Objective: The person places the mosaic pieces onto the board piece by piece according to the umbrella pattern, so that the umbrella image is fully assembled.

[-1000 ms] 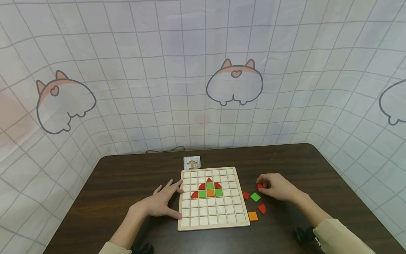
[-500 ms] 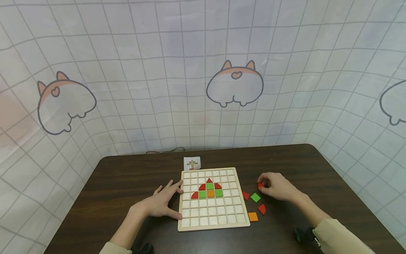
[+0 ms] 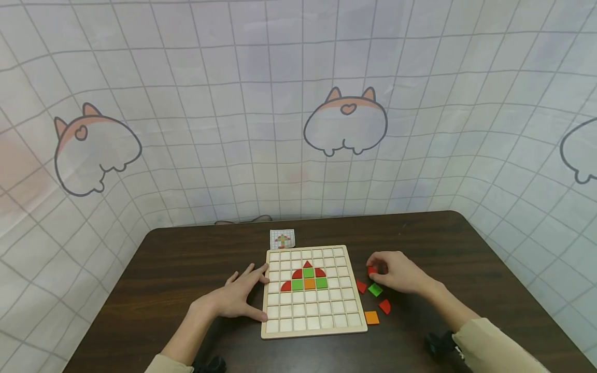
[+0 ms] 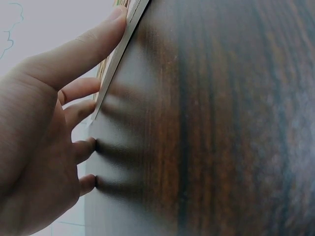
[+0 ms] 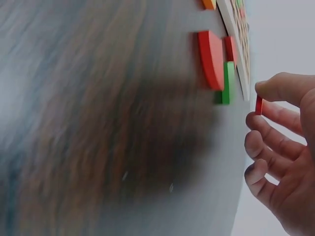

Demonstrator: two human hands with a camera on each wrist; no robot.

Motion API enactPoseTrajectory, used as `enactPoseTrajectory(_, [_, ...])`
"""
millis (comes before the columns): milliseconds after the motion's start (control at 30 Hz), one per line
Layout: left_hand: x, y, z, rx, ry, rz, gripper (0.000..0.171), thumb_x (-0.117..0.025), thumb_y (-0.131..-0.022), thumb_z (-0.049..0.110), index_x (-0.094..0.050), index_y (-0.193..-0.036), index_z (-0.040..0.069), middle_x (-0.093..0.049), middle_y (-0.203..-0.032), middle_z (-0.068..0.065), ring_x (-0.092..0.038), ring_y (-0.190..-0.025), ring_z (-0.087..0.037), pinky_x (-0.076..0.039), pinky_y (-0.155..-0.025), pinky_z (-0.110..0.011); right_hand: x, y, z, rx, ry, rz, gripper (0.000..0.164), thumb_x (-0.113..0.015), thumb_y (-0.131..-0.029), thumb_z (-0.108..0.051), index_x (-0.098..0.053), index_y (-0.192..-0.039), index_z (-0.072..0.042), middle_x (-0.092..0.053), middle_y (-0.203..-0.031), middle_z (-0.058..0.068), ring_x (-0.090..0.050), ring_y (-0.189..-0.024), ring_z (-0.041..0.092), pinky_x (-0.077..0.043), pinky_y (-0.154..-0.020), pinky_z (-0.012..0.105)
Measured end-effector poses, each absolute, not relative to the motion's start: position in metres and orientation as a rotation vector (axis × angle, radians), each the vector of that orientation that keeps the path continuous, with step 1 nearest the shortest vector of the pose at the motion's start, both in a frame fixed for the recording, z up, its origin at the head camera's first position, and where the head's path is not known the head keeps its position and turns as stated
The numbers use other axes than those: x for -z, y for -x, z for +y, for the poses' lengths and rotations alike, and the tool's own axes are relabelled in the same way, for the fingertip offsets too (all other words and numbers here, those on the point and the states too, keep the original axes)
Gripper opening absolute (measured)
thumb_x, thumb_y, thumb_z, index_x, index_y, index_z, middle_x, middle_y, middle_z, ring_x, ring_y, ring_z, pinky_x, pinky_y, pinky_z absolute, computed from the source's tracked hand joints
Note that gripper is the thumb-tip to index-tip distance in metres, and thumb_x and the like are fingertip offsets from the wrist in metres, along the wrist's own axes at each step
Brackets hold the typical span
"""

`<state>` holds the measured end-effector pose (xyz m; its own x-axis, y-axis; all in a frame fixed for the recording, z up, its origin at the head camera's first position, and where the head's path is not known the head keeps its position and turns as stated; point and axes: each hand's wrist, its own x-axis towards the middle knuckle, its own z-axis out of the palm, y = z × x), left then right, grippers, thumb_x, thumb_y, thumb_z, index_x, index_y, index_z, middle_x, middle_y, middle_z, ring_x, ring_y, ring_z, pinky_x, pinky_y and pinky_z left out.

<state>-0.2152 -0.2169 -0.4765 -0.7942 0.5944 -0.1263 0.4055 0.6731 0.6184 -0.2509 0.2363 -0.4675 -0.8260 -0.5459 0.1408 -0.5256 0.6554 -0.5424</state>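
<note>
My right hand [image 3: 396, 270] pinches a small red tile [image 5: 259, 104] between thumb and fingers, just right of the wooden grid board [image 3: 303, 334]; its exact shape is hidden. The left hand [image 3: 233, 295] rests at the board's left edge, its thumb and fingers spread and touching the frame in the left wrist view. Red quarter-round pieces, a red triangle [image 3: 307, 264], green squares and an orange square [image 3: 310, 284] form a pattern on the board. Beside the board lie a red piece [image 3: 361, 287], a green square [image 3: 375, 289], a red quarter-round tile [image 3: 384, 306] and an orange square tile [image 3: 371, 317].
A small printed card [image 3: 282, 239] with a coloured grid pattern lies behind the board's far left corner. The dark wooden table [image 3: 186, 259] meets a white checked cloth wall [image 3: 298, 197] at the back. A thin cable [image 3: 256, 219] runs along the far edge.
My right hand has moved left towards the board with the red tile in its fingers. The left hand and the board have stayed where they were.
</note>
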Motion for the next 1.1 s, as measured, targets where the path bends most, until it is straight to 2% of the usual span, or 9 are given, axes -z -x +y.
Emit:
enactPoseTrajectory(333, [0.478, 0.216, -0.216, -0.844, -0.797, 2.570, 0.085, -0.087, -0.080, 0.048, -0.047, -0.144, 0.009, -0.023, -0.168, -0.013, -0.002, -0.154, -0.045, 0.000, -0.114, -0.074, 0.466, 0.250, 0.209, 0.872, 1.013, 2.800, 0.016, -0.076, -0.092, -0.012, -0.073, -0.107, -0.005, -0.062, -0.081, -0.010, -0.051, -0.064, 0.005, -0.047, -0.056, 0.026])
enactPoseTrajectory(633, [0.476, 0.215, -0.216, -0.838, -0.783, 2.561, 0.079, -0.086, -0.081, 0.048, -0.049, -0.141, 0.011, -0.017, -0.170, -0.013, -0.001, -0.154, -0.045, 0.001, -0.114, -0.073, 0.465, 0.247, 0.181, 0.792, 1.059, 2.812, 0.019, -0.078, -0.091, -0.016, -0.073, -0.107, -0.007, -0.059, -0.080, -0.010, -0.050, -0.065, 0.004, -0.046, -0.056, 0.025])
enactPoseTrajectory(833, [0.476, 0.215, -0.217, -0.832, -0.780, 2.561, 0.078, -0.086, -0.081, 0.047, -0.049, -0.140, 0.012, -0.016, -0.170, -0.013, -0.001, -0.154, -0.044, 0.001, -0.115, -0.073, 0.466, 0.244, 0.163, 0.720, 1.119, 2.844, 0.017, -0.078, -0.090, -0.016, -0.075, -0.105, -0.008, -0.064, -0.085, -0.007, -0.052, -0.068, 0.007, -0.048, -0.060, 0.026])
enactPoseTrajectory(933, [0.476, 0.215, -0.216, -0.837, -0.783, 2.564, 0.087, -0.087, -0.081, 0.047, -0.045, -0.147, 0.009, -0.026, -0.166, -0.012, -0.001, -0.154, -0.044, 0.001, -0.115, -0.072, 0.467, 0.244, 0.157, 0.676, 1.130, 2.865, 0.016, -0.077, -0.090, -0.016, -0.075, -0.104, -0.009, -0.065, -0.087, -0.006, -0.051, -0.072, 0.008, -0.048, -0.063, 0.026])
enactPoseTrajectory(1100, [0.476, 0.215, -0.216, -0.841, -0.786, 2.566, 0.101, -0.087, -0.080, 0.047, -0.035, -0.155, 0.005, -0.037, -0.160, -0.010, -0.001, -0.154, -0.044, 0.002, -0.115, -0.072, 0.471, 0.244, 0.149, 0.663, 1.138, 2.875, 0.015, -0.076, -0.090, -0.013, -0.077, -0.104, -0.009, -0.065, -0.090, -0.005, -0.048, -0.069, 0.007, -0.047, -0.060, 0.025])
